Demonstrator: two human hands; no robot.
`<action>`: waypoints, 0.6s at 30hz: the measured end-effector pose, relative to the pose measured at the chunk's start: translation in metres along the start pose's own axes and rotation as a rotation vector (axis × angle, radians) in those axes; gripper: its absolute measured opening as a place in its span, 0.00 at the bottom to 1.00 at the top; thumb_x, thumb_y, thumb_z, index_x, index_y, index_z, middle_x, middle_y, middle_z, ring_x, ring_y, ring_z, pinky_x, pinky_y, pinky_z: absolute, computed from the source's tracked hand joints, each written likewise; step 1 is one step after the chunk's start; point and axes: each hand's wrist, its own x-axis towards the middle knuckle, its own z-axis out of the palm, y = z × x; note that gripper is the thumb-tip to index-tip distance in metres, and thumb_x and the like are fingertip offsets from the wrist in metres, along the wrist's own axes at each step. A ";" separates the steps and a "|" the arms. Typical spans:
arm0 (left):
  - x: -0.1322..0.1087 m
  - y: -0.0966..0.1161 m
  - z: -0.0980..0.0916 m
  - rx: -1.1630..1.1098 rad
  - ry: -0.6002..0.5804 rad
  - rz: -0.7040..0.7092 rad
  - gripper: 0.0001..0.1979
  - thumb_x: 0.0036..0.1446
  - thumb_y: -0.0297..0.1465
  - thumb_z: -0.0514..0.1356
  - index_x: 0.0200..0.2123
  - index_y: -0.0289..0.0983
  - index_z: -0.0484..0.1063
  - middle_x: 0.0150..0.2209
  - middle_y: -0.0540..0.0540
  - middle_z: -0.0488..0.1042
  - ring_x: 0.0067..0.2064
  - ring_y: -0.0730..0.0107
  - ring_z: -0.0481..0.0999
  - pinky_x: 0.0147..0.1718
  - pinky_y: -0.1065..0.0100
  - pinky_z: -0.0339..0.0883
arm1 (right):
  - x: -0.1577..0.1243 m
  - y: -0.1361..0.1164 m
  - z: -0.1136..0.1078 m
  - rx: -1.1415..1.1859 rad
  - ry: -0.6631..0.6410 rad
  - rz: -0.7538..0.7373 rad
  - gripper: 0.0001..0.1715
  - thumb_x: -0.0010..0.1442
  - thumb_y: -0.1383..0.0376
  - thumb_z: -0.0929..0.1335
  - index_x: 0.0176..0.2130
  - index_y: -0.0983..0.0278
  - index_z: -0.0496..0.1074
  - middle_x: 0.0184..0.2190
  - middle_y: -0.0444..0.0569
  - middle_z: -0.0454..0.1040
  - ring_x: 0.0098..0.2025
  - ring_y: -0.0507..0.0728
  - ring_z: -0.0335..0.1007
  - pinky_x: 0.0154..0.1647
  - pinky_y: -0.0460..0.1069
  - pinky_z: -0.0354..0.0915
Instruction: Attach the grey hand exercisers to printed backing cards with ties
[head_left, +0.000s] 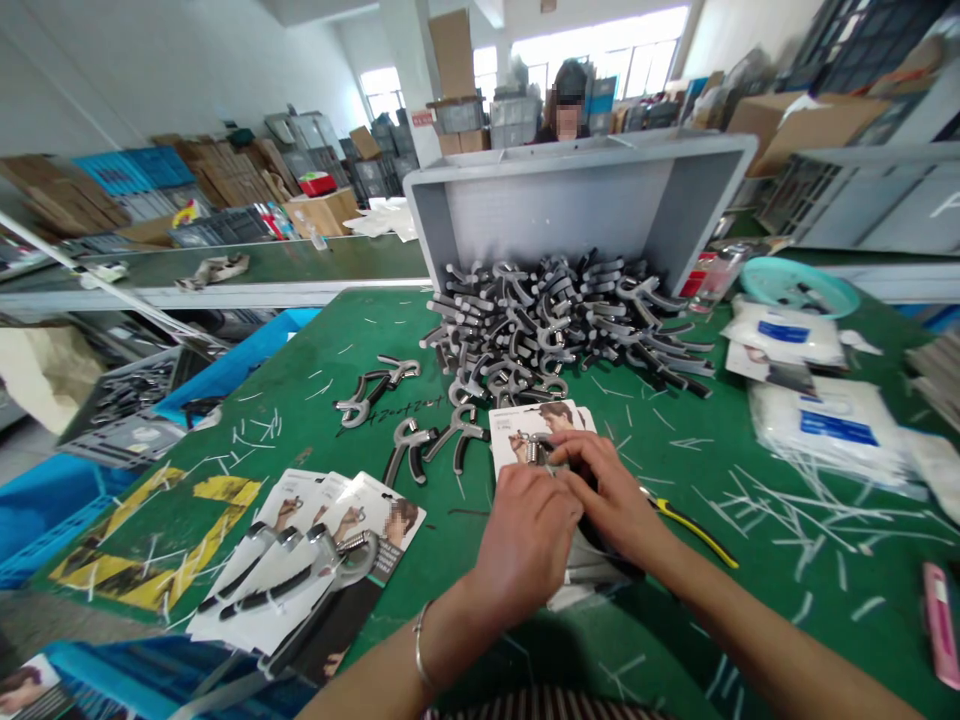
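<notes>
Under both my hands lies a printed card with a grey hand gripper set against it, the coiled spring showing at the top. My left hand curls over the hand gripper, its fingertips hidden. The fingers of my right hand pinch the hand gripper from the right side. More cards are stacked underneath. Loose hand grippers lie just left of the stack, and a big heap of them spills from a tipped grey crate. Several carded hand grippers overlap at the left front.
Yellow-handled cutters lie right of my right hand. White zip ties are scattered near bagged packs. A teal dish, a pink knife and blue bins stand around the edges. A person is behind the crate.
</notes>
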 end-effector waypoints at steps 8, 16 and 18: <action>-0.007 -0.012 -0.018 -0.079 0.087 -0.081 0.06 0.65 0.29 0.56 0.35 0.37 0.72 0.34 0.45 0.76 0.40 0.63 0.71 0.43 0.58 0.62 | 0.002 -0.006 0.008 0.010 -0.008 0.002 0.06 0.64 0.70 0.64 0.38 0.59 0.68 0.51 0.49 0.70 0.57 0.59 0.61 0.60 0.59 0.55; -0.034 0.013 -0.018 0.093 -0.018 -0.187 0.17 0.59 0.35 0.63 0.50 0.35 0.69 0.49 0.37 0.72 0.53 0.49 0.67 0.53 0.47 0.60 | -0.007 -0.020 -0.014 -0.102 -0.077 -0.058 0.04 0.66 0.68 0.65 0.41 0.61 0.69 0.45 0.49 0.73 0.50 0.59 0.65 0.54 0.57 0.59; -0.048 0.015 -0.019 0.132 0.041 -0.331 0.29 0.53 0.39 0.68 0.54 0.33 0.65 0.53 0.33 0.68 0.54 0.45 0.65 0.54 0.43 0.60 | -0.020 -0.035 -0.025 -0.243 -0.191 -0.122 0.05 0.68 0.67 0.64 0.42 0.61 0.70 0.40 0.49 0.74 0.45 0.59 0.65 0.49 0.56 0.61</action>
